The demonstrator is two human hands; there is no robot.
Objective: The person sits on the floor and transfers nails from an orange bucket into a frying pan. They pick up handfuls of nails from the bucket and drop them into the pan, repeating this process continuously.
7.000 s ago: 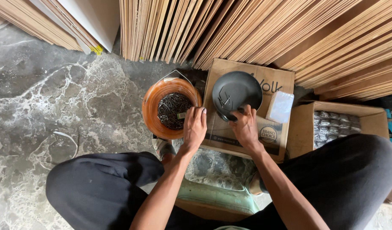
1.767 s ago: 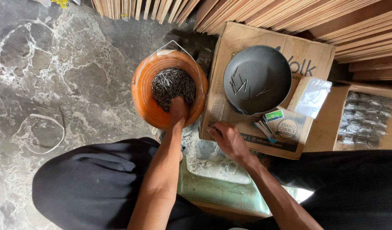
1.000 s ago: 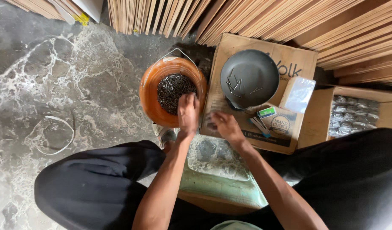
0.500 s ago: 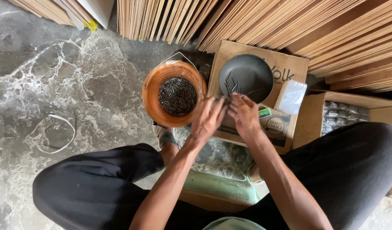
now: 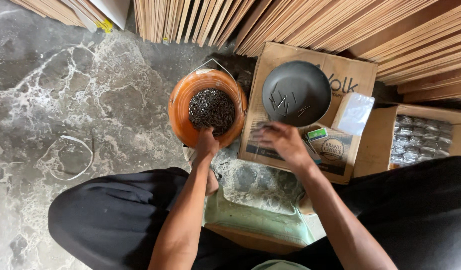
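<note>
Left hand (image 5: 206,144): mid frame, fingers dipped into nails (image 5: 211,109) in orange bucket (image 5: 183,107); grip can't tell.
Right hand (image 5: 283,141): just right, fingers spread, over cardboard box (image 5: 350,75), below dark bowl (image 5: 296,92).

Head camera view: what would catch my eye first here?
An orange bucket full of dark nails sits on the mottled floor, with the left hand dipping into its near edge. To its right, a dark bowl holding a few nails rests on a flat carton, the right hand hovering just below it.
</note>
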